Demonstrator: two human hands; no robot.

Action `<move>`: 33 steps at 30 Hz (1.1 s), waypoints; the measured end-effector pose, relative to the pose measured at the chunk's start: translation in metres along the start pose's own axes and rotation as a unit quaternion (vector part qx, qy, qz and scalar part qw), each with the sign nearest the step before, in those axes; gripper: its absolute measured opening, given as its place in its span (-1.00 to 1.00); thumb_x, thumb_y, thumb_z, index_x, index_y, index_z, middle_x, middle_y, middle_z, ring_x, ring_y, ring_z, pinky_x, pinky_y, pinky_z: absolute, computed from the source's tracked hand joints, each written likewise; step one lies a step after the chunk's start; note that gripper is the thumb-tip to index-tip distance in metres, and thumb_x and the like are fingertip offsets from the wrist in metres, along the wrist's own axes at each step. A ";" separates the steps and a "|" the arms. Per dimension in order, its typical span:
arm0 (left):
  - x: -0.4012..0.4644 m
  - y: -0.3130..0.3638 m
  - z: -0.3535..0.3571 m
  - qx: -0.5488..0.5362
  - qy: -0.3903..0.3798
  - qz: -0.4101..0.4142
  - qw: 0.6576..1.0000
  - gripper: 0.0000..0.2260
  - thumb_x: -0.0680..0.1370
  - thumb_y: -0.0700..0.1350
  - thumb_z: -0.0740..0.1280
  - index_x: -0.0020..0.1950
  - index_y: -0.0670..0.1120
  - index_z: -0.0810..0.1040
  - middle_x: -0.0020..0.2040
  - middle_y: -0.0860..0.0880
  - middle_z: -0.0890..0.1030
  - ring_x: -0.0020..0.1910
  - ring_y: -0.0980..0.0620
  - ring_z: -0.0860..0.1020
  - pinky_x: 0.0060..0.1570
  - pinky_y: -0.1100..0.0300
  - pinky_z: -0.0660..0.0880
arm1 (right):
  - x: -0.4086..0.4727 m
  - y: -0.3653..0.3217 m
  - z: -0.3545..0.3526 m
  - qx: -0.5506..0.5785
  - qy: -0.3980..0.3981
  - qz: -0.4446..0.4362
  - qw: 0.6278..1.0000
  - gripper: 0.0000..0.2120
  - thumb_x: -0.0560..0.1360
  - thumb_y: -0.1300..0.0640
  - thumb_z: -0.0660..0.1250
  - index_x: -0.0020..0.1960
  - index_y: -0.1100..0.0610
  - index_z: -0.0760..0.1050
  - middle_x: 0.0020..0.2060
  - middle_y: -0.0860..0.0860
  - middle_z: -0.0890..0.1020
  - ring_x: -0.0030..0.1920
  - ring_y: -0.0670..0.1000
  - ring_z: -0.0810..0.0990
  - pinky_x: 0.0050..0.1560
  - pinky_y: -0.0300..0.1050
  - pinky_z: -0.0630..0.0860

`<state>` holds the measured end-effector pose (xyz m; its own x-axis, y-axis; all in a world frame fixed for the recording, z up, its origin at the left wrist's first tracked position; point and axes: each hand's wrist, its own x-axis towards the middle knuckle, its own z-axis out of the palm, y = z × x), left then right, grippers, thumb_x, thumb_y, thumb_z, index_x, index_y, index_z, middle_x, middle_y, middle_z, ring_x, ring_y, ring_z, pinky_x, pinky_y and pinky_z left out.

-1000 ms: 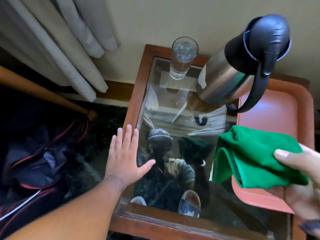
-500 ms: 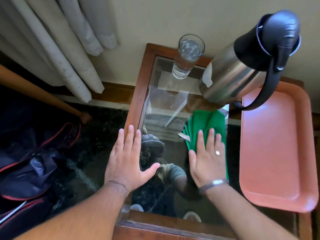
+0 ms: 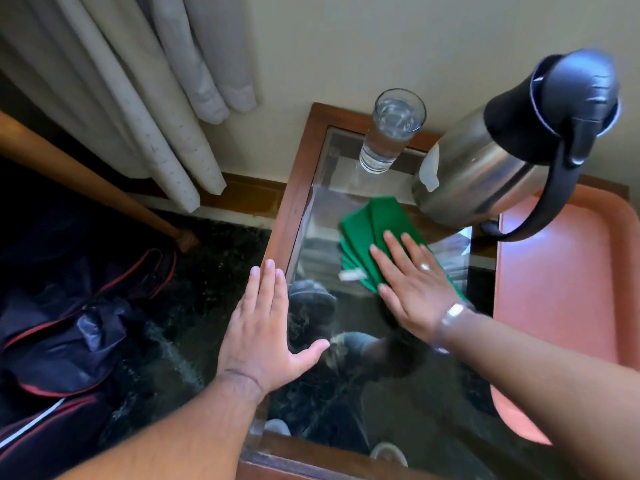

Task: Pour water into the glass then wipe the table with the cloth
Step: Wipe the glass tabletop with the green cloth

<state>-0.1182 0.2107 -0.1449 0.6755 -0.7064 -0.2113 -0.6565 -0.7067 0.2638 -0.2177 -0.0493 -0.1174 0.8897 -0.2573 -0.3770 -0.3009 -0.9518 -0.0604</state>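
Observation:
A folded green cloth [image 3: 367, 230] lies on the glass top of a wood-framed table [image 3: 298, 188]. My right hand [image 3: 412, 282] presses flat on the cloth, fingers spread, pointing toward the far left. My left hand [image 3: 266, 327] rests flat and open on the table's left edge, holding nothing. A clear glass [image 3: 391, 129] holding water stands at the far edge of the table. A steel jug [image 3: 498, 161] with a black lid and handle stands just right of the glass, close behind the cloth.
A pink tray [image 3: 568, 306] covers the table's right side. Grey curtains [image 3: 138, 98] hang at the far left beside a wooden pole [image 3: 90, 181]. A dark bag with red piping [image 3: 69, 334] lies on the dark floor to the left.
My right hand carried the cloth from above the tray down onto the glass, then slid it toward the far left. The left hand stayed put.

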 end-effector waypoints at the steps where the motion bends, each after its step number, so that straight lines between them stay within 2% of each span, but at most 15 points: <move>1: 0.001 -0.001 0.000 0.003 0.002 -0.001 1.000 0.09 0.39 0.55 0.14 0.64 -0.19 -0.03 0.66 -0.18 0.01 0.64 -0.16 -0.01 0.37 -0.19 0.44 | 0.019 -0.019 -0.006 0.031 0.004 0.045 0.999 -0.38 0.65 -0.09 -0.01 0.65 0.01 -0.07 0.65 0.13 -0.05 0.62 0.20 -0.09 0.56 0.09 -0.17; 3: 0.001 -0.003 0.001 0.005 0.003 0.000 1.000 0.09 0.40 0.55 0.14 0.63 -0.20 -0.03 0.66 -0.19 0.01 0.64 -0.15 -0.02 0.39 -0.18 0.42 | 0.030 -0.050 -0.005 0.053 0.004 0.040 0.998 -0.38 0.65 -0.07 0.02 0.65 0.01 -0.09 0.65 0.12 -0.08 0.62 0.19 -0.13 0.52 0.08 -0.24; 4: -0.001 -0.003 0.002 0.005 0.005 -0.001 1.000 0.09 0.40 0.55 0.13 0.63 -0.21 -0.04 0.66 -0.20 0.01 0.64 -0.15 -0.02 0.40 -0.18 0.41 | 0.015 -0.056 0.000 0.042 0.006 -0.012 0.999 -0.38 0.64 -0.06 0.05 0.64 0.02 -0.01 0.64 0.14 -0.01 0.62 0.21 -0.06 0.51 0.12 -0.21; 6: -0.001 -0.002 0.001 0.003 0.002 0.003 1.000 0.10 0.40 0.55 0.12 0.63 -0.20 -0.08 0.66 -0.21 0.01 0.64 -0.16 -0.01 0.41 -0.19 0.40 | -0.038 -0.046 0.016 0.023 -0.001 -0.087 0.996 -0.40 0.57 -0.06 0.10 0.59 0.06 0.23 0.59 0.17 0.23 0.56 0.27 0.20 0.53 0.22 0.01; 8: -0.001 -0.002 0.000 0.009 -0.001 0.003 1.000 0.10 0.40 0.55 0.11 0.63 -0.20 -0.10 0.66 -0.22 0.00 0.64 -0.17 -0.02 0.42 -0.19 0.39 | -0.077 -0.021 0.021 0.042 -0.002 -0.045 0.998 -0.40 0.54 -0.07 0.10 0.55 0.07 0.32 0.55 0.16 0.28 0.50 0.33 0.32 0.51 0.23 0.19; 10: -0.001 -0.001 0.000 0.017 -0.002 0.001 1.000 0.10 0.40 0.56 0.11 0.63 -0.21 -0.08 0.66 -0.22 0.00 0.64 -0.17 -0.03 0.42 -0.18 0.38 | -0.063 -0.009 0.021 0.065 -0.003 0.070 0.995 -0.40 0.61 -0.07 0.06 0.62 0.03 0.12 0.62 0.14 0.07 0.59 0.30 0.10 0.55 0.20 0.06; 12: 0.000 -0.001 0.002 0.018 0.004 0.003 1.000 0.10 0.40 0.55 0.13 0.63 -0.22 -0.05 0.66 -0.22 0.01 0.64 -0.17 -0.02 0.42 -0.16 0.39 | -0.014 -0.028 0.009 0.099 0.019 0.124 0.987 -0.38 0.65 -0.07 0.01 0.65 -0.01 -0.10 0.65 0.14 -0.11 0.62 0.22 -0.15 0.57 0.15 -0.15; 15: 0.000 -0.004 0.006 0.018 0.011 0.005 1.000 0.10 0.40 0.55 0.14 0.62 -0.24 -0.03 0.65 -0.23 0.04 0.63 -0.17 0.01 0.37 -0.16 0.42 | 0.044 -0.076 -0.005 0.113 0.059 0.066 0.990 -0.38 0.65 -0.06 0.00 0.65 -0.03 -0.13 0.65 0.11 -0.16 0.62 0.17 -0.22 0.55 0.11 -0.25; 17: 0.000 -0.004 0.006 0.015 0.011 0.006 1.000 0.11 0.39 0.55 0.14 0.62 -0.24 -0.05 0.65 -0.23 0.03 0.63 -0.17 0.00 0.37 -0.17 0.43 | 0.041 -0.082 -0.005 0.097 0.035 -0.009 0.995 -0.40 0.66 -0.04 0.05 0.64 -0.05 -0.08 0.65 0.11 -0.12 0.62 0.17 -0.19 0.54 0.09 -0.27; 20: 0.000 -0.004 0.004 0.017 0.008 0.003 1.000 0.11 0.39 0.54 0.16 0.63 -0.23 -0.04 0.66 -0.22 0.03 0.64 -0.16 -0.01 0.36 -0.15 0.43 | -0.020 -0.052 0.012 0.074 0.022 -0.084 0.993 -0.41 0.61 -0.02 0.17 0.62 -0.05 0.13 0.63 0.13 0.11 0.60 0.23 0.06 0.52 0.14 -0.13; 22: 0.000 -0.005 0.004 0.024 0.004 0.004 1.000 0.11 0.40 0.55 0.15 0.63 -0.23 -0.03 0.66 -0.22 0.01 0.64 -0.16 -0.02 0.36 -0.15 0.43 | -0.053 -0.025 0.022 0.069 0.049 0.015 0.996 -0.41 0.57 -0.03 0.21 0.59 -0.02 0.24 0.59 0.17 0.22 0.56 0.28 0.20 0.53 0.21 0.07; 23: 0.000 -0.005 0.004 0.026 0.001 0.005 1.000 0.11 0.40 0.56 0.13 0.63 -0.23 -0.03 0.66 -0.22 0.01 0.64 -0.16 -0.03 0.37 -0.14 0.43 | -0.056 -0.017 0.025 0.073 0.049 0.087 0.992 -0.42 0.59 -0.02 0.19 0.60 -0.02 0.21 0.61 0.18 0.18 0.58 0.28 0.15 0.54 0.21 0.10; 26: 0.001 -0.006 0.006 0.028 0.003 0.004 1.000 0.10 0.40 0.57 0.10 0.63 -0.22 -0.06 0.66 -0.21 0.00 0.64 -0.16 -0.03 0.36 -0.15 0.42 | -0.037 -0.032 0.027 0.144 0.060 0.224 0.962 -0.40 0.64 -0.02 0.13 0.64 -0.06 0.05 0.65 0.13 0.01 0.61 0.23 -0.03 0.57 0.18 -0.03; 29: 0.002 -0.005 0.004 0.032 -0.002 -0.002 0.999 0.10 0.40 0.56 0.11 0.63 -0.21 -0.06 0.66 -0.19 -0.02 0.64 -0.16 -0.03 0.36 -0.15 0.41 | -0.080 -0.059 0.040 0.144 0.051 0.157 0.976 -0.39 0.58 0.01 0.16 0.61 -0.03 0.15 0.62 0.15 0.14 0.60 0.26 0.06 0.54 0.20 0.01; 33: 0.002 -0.002 -0.001 0.042 -0.018 -0.009 0.999 0.09 0.39 0.55 0.09 0.63 -0.22 -0.01 0.67 -0.21 -0.01 0.64 -0.17 -0.04 0.37 -0.16 0.40 | -0.209 -0.074 0.070 0.064 -0.031 -0.034 0.997 -0.40 0.40 -0.05 0.24 0.45 -0.07 0.35 0.39 0.15 0.56 0.42 0.24 0.33 0.49 0.12 0.03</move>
<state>-0.1158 0.2106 -0.1449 0.6767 -0.6928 -0.2491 -0.6705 -0.7197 0.1803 -0.4053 0.0869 -0.0985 0.8876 -0.1781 -0.4249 -0.2858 -0.9362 -0.2045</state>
